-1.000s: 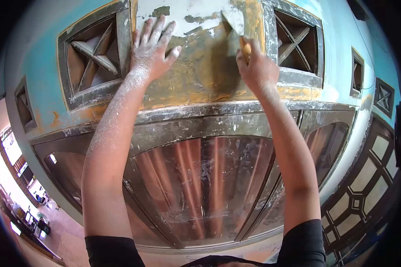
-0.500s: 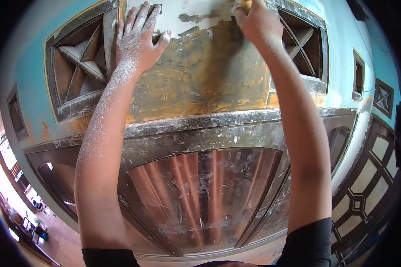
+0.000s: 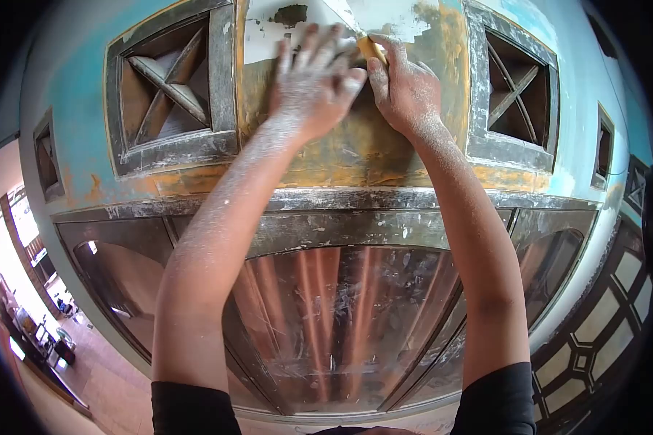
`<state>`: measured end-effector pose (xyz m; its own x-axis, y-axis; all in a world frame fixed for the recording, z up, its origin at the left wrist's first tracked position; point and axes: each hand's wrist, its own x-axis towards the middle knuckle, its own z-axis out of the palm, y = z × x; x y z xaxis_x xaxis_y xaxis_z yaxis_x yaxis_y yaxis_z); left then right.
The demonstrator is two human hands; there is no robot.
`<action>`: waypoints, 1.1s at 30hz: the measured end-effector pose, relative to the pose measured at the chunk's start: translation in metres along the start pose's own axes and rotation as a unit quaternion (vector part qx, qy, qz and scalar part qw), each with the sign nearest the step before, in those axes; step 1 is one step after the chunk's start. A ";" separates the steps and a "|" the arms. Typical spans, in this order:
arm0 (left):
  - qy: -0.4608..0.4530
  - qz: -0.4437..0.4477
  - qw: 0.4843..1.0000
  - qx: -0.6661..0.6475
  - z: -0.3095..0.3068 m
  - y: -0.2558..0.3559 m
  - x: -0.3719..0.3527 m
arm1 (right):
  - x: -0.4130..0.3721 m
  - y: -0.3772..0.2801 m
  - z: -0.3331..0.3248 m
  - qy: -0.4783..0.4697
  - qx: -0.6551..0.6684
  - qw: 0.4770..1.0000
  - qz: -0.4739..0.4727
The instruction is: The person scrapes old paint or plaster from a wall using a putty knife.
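My right hand (image 3: 411,88) grips the yellowish handle of a scraper (image 3: 370,48), its pale blade angled up and left against the wall. Dust-covered, my left hand (image 3: 310,85) is spread beside it over the wall panel, fingers pointing up and slightly blurred. Both hands are close together at the lower edge of a white coating (image 3: 260,45). Below that edge the panel shows a bare brown and ochre surface (image 3: 392,156). A dark patch (image 3: 291,14) breaks the white area above my left hand.
Wooden frames with crossed bars flank the panel, one on the left (image 3: 168,90) and one on the right (image 3: 514,88). A scuffed wooden ledge (image 3: 355,198) runs below, above a glass pane (image 3: 341,326) with pinkish curtains behind. A dark lattice door (image 3: 588,341) stands at right.
My left hand has shifted right, toward my right hand, which came down and left with the scraper. The view has turned slightly, and the scraper's handle now shows more fully.
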<state>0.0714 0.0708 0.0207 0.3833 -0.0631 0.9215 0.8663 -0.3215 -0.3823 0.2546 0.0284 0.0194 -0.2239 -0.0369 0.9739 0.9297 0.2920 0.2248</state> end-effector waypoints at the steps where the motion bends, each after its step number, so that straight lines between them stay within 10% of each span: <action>1: -0.046 -0.004 0.999 -0.005 -0.001 0.014 0.004 | -0.001 0.000 0.000 -0.006 0.007 1.000 -0.016; 16: 0.087 -0.177 0.877 -0.438 -0.017 0.034 0.012 | -0.016 -0.001 -0.004 0.031 0.130 0.989 -0.067; 33: -0.119 -0.278 0.949 -0.085 -0.099 -0.034 -0.107 | -0.025 -0.001 0.001 0.088 0.059 0.993 -0.043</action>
<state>-0.0308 -0.0049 -0.0581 -0.0398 0.3691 0.9285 0.8995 -0.3915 0.1942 0.2592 0.0299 -0.0053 -0.2370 -0.2301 0.9439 0.8659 0.3904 0.3126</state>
